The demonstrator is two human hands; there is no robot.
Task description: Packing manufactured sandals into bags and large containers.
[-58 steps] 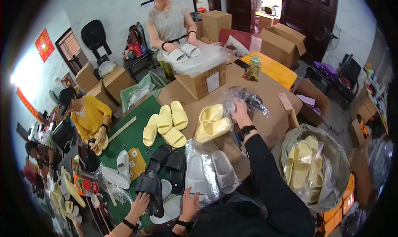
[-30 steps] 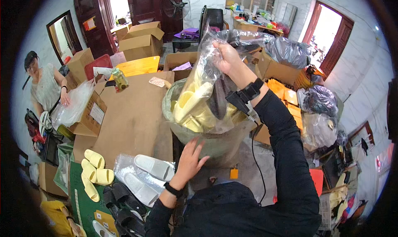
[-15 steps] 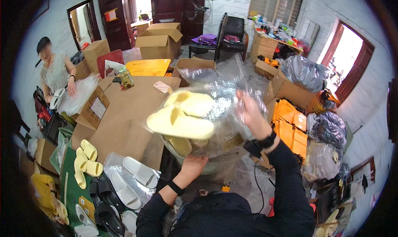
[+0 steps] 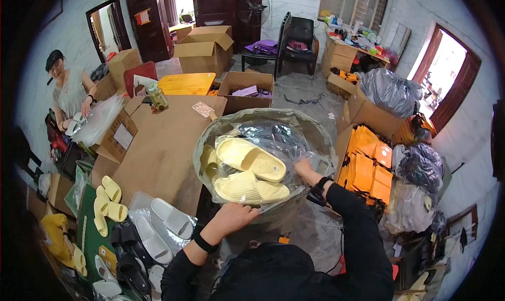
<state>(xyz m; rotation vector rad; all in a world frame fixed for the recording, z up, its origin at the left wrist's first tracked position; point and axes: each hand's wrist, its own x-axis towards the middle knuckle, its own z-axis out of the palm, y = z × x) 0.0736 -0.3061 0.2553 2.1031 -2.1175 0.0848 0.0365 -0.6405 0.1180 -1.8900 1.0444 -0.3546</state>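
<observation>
Two pale yellow slippers (image 4: 251, 161) lie in a clear plastic bag (image 4: 294, 149) at the mouth of a large round grey-green sack (image 4: 327, 138). My right hand (image 4: 306, 170) is closed on the bag's right side. My left hand (image 4: 235, 217) is closed at the bag's near edge, over the sack's front rim, with its fingertips partly hidden. More bagged slippers, some yellow and some dark, show underneath inside the sack. Both wrists wear dark bands.
To the left, yellow, white and black slippers (image 4: 153, 240) lie on a green table (image 4: 87, 235). A brown table (image 4: 158, 143) stands beyond. Orange packets (image 4: 363, 164) fill a box at right. A co-worker (image 4: 73, 90) handles a white slipper; another person in yellow (image 4: 55, 243) is at lower left.
The bagged yellow slippers have come down from above the sack into its mouth. My right hand has lowered with the bag; my left hand has shifted slightly left.
</observation>
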